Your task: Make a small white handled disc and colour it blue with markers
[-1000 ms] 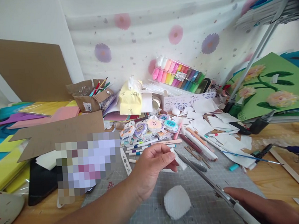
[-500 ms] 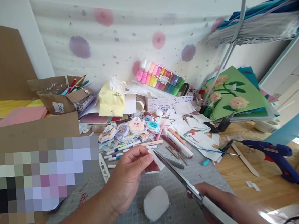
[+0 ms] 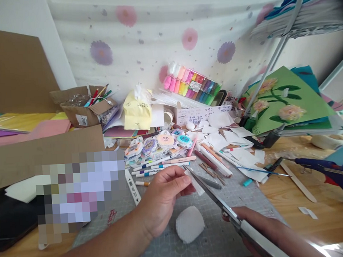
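Note:
My left hand (image 3: 168, 190) pinches a small piece of white paper (image 3: 199, 188) between thumb and fingers, above the cutting mat. A pair of scissors (image 3: 215, 200) is in my right hand (image 3: 260, 224), its fingers wrapped round the handles. The long metal blades point up and left, lying along the paper's edge by my left fingertips; I cannot tell whether they touch it. Below my hands a rounded white piece (image 3: 190, 224) with a ribbed edge rests on the grey cutting mat (image 3: 155, 249).
Markers (image 3: 159, 166) and small decorated cutouts (image 3: 165, 139) crowd the mat's far side, with paper scraps (image 3: 218, 141) to their right. A blue glue gun (image 3: 321, 165) and a wooden stick (image 3: 298, 182) lie at right. A cardboard box (image 3: 81, 110) with pencils stands back left.
The view has swung left, so everything sits further right in the picture. The paper in my left hand now shows as a narrower strip beside the blades. Both hands keep their hold.

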Demonstrator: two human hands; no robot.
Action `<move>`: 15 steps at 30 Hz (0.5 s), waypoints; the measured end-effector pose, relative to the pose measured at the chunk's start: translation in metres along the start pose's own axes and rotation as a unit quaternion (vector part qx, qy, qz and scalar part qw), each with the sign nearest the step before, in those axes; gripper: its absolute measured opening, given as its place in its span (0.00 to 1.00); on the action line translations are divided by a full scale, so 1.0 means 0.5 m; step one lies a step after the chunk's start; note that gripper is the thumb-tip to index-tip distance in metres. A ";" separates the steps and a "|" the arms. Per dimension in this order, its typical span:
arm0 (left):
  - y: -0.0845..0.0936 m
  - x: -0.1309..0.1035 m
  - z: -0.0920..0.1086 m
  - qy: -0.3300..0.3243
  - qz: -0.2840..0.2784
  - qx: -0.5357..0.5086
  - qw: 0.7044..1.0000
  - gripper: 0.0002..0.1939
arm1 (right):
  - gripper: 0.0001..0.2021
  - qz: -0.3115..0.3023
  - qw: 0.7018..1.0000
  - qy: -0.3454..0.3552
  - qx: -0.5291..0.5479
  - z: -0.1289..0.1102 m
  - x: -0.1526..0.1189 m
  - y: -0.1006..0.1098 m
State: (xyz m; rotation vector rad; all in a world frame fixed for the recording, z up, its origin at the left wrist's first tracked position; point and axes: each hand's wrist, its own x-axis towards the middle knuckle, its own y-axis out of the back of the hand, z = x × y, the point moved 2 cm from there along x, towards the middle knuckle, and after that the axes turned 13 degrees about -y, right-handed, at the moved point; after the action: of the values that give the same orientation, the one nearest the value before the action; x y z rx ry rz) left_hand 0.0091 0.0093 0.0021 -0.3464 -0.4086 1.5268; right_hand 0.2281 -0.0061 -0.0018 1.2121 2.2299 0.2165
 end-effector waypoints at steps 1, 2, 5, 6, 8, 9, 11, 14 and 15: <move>-0.002 -0.001 -0.001 0.002 0.002 -0.002 1.000 0.10 | 0.22 -0.003 1.000 0.009 0.001 0.004 0.003 0.000; -0.003 -0.001 -0.002 0.005 0.004 -0.003 1.000 0.10 | 0.23 -0.002 1.000 0.021 0.001 0.007 0.005 0.000; -0.006 -0.003 -0.004 0.011 0.008 -0.008 1.000 0.10 | 0.28 -0.009 0.999 0.045 -0.008 0.010 0.006 -0.001; -0.007 -0.003 -0.004 0.013 0.007 -0.010 1.000 0.10 | 0.30 -0.016 0.999 0.049 -0.012 0.008 0.004 -0.001; -0.006 -0.004 -0.004 0.016 0.006 -0.012 1.000 0.10 | 0.33 -0.033 0.997 0.060 -0.021 -0.003 -0.001 -0.002; -0.005 -0.004 -0.004 0.017 0.005 -0.013 1.000 0.10 | 0.34 -0.037 0.997 0.068 -0.026 -0.010 -0.005 -0.002; -0.003 -0.002 -0.005 0.020 0.004 -0.014 1.000 0.10 | 0.36 -0.026 0.996 0.082 -0.037 -0.024 -0.011 -0.001; -0.001 0.000 -0.007 0.021 0.003 -0.015 1.000 0.09 | 0.38 0.002 0.996 0.082 -0.044 -0.034 -0.015 -0.003; 0.000 0.000 -0.008 0.020 0.002 -0.015 1.000 0.09 | 0.39 0.008 0.996 0.077 -0.043 -0.034 -0.014 -0.004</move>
State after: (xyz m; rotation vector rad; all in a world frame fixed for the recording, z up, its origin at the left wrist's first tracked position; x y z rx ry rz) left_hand 0.0110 0.0094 -0.0012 -0.4025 -0.3997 1.5167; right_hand 0.2200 -0.0108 0.0141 1.2033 2.3170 0.4219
